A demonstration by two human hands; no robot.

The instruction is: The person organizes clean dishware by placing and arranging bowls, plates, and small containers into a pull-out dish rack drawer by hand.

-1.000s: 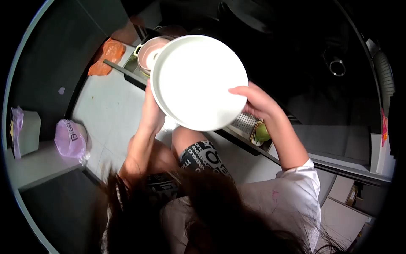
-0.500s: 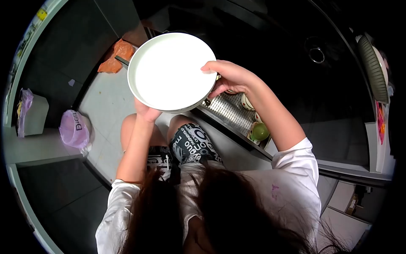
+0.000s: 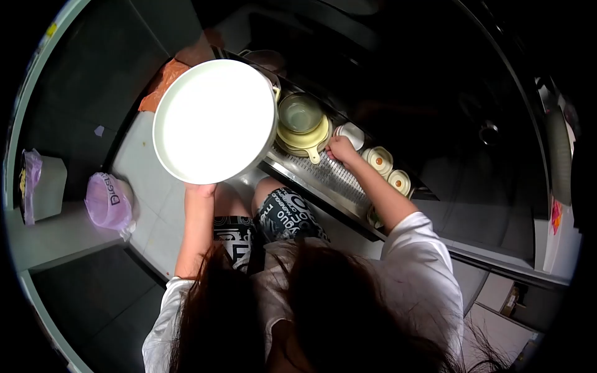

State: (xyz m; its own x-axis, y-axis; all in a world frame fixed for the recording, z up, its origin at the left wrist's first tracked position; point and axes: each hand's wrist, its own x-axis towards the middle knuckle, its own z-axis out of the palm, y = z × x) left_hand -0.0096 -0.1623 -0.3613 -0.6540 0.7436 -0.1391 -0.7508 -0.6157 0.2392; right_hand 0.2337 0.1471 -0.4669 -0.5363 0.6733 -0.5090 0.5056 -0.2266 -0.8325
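Bin bag lettering: the purple bag (image 3: 102,210) on the floor (image 3: 146,177) is showing dark letters that start "DIG"; the rest is curving out of reading.
Shorts lettering: your black shorts (image 3: 286,211) are carrying white print, with "yguo" and "me" showing and other letters breaking up in the folds.
White dish: it (image 3: 214,121) is sitting above the drawer's left end, its inside glaring.
Left grip: your left hand (image 3: 201,190) is clamping the dish at its near edge, fingers hiding beneath.
Right grip: your right hand (image 3: 341,150) is curling its fingers over the drawer (image 3: 336,180), beside the yellow pan (image 3: 305,138); you cannot tell whether they are closing on anything.
Drawer contents: a glass bowl (image 3: 301,113) is resting on the pan, and white bowls (image 3: 352,133) and two round pots (image 3: 379,160) are standing to the right.
In the way: the dish is covering part of an orange bag (image 3: 163,81); your right forearm is crossing the drawer's front edge.
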